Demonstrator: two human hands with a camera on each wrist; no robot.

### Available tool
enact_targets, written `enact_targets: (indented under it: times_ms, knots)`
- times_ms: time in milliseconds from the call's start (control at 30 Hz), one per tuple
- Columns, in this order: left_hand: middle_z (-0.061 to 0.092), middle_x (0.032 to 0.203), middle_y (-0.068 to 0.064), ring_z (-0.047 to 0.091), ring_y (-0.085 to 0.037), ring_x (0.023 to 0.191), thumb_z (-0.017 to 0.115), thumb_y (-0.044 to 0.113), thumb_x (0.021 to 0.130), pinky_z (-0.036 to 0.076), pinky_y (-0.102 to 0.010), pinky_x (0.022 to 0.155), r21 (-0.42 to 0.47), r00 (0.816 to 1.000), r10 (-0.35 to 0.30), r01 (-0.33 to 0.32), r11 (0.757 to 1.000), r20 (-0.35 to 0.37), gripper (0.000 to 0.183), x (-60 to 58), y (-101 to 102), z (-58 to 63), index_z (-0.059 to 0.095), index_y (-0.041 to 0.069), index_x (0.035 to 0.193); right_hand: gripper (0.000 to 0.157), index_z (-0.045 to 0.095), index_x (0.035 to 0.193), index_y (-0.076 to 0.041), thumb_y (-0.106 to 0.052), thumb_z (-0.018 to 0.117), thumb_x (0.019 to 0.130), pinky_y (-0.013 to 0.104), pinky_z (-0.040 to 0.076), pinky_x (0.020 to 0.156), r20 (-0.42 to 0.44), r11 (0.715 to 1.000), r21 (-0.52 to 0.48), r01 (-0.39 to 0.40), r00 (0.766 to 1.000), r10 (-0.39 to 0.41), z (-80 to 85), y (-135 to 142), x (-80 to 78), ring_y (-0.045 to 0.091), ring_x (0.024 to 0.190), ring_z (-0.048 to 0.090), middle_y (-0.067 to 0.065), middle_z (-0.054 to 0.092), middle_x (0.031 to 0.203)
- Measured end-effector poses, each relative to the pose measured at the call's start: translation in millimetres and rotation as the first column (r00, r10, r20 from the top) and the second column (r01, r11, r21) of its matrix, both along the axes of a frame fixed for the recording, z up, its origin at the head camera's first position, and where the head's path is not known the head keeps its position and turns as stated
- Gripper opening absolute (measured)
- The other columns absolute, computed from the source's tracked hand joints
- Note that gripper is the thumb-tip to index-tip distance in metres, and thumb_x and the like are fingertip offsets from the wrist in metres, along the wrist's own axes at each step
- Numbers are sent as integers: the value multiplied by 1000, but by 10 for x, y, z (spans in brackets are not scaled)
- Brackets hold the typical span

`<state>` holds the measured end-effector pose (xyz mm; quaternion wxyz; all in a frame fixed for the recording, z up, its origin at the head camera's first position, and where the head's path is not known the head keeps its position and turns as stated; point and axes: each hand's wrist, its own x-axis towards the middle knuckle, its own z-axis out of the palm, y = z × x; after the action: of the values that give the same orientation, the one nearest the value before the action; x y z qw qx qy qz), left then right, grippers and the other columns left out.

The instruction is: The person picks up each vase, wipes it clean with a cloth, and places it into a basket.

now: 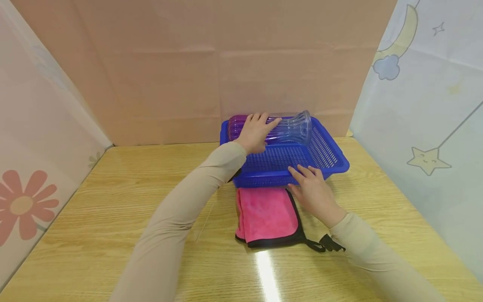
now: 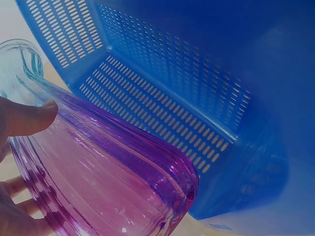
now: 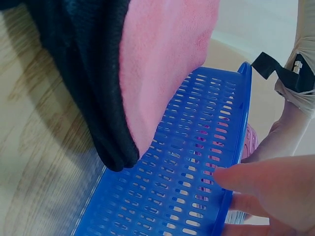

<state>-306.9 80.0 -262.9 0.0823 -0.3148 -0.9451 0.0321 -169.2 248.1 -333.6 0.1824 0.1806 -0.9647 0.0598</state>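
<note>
A ribbed glass vase [image 1: 290, 129], purple at its base and fading to clear blue at the flared rim, lies on its side along the back of a blue plastic basket [image 1: 336, 157]. My left hand [image 1: 256, 133] grips the vase around its middle; in the left wrist view the thumb and fingers curl about the glass [image 2: 113, 162]. With my right hand [image 1: 315, 193] I pinch the basket's near rim, the thumb outside and the fingers over the edge, as the right wrist view shows. Just in front of the basket lies a folded pink cloth [image 1: 268, 214] with black trim.
The basket stands on a wood-grain table [image 1: 151, 176] near a tan back wall [image 1: 158, 84]. Patterned panels rise at both sides, with a flower [image 1: 22, 205] on the left and a star [image 1: 429, 160] on the right. A black strap [image 1: 332, 243] hangs from the right wrist.
</note>
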Motion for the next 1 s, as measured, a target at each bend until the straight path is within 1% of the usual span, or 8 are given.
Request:
enact_targets:
  times_ms: [200, 467, 567, 800, 1000]
  knots:
    - [28, 150, -11, 26, -30, 139, 66, 24, 84, 19, -47, 119, -34, 1000, 3, -3, 999, 9, 81, -25, 27, 26, 19, 29, 149, 45, 57, 124, 0, -20, 66, 85, 52, 38, 101, 0, 1000, 5, 4, 1000, -4, -4, 12, 1, 40, 115, 55, 26, 61, 120]
    - [28, 149, -10, 26, -30, 139, 66, 26, 85, 18, -47, 120, -44, 1000, 10, -9, 999, 13, 81, -56, 54, 90, 17, 30, 149, 45, 57, 125, 0, -20, 65, 86, 53, 38, 102, 9, 1000, -3, 8, 1000, -8, -1, -4, 11, 42, 115, 54, 26, 59, 122]
    - [29, 148, -10, 27, -30, 138, 66, 27, 85, 18, -47, 119, -50, 1000, 11, -10, 999, 15, 81, -68, 52, 99, 17, 29, 150, 45, 57, 125, 0, -20, 65, 86, 52, 39, 102, 10, 1000, -4, 9, 1000, -9, 3, -15, 21, 41, 116, 54, 26, 60, 122]
    - [31, 147, -10, 28, -30, 138, 67, 25, 84, 18, -47, 119, -70, 1000, 12, -11, 997, 13, 81, -102, 57, 75, 19, 28, 149, 45, 58, 124, 0, -20, 66, 85, 52, 39, 101, -4, 1000, -4, 10, 1000, -10, 0, -19, 40, 41, 115, 55, 26, 60, 121]
    - [32, 147, -10, 27, -29, 138, 68, 24, 83, 19, -47, 119, -67, 999, 29, -28, 997, 16, 82, -160, 47, 9, 20, 28, 149, 44, 58, 124, -1, -19, 67, 85, 52, 40, 101, -3, 1000, -7, 16, 1000, -16, 4, -36, 68, 41, 114, 56, 25, 61, 120]
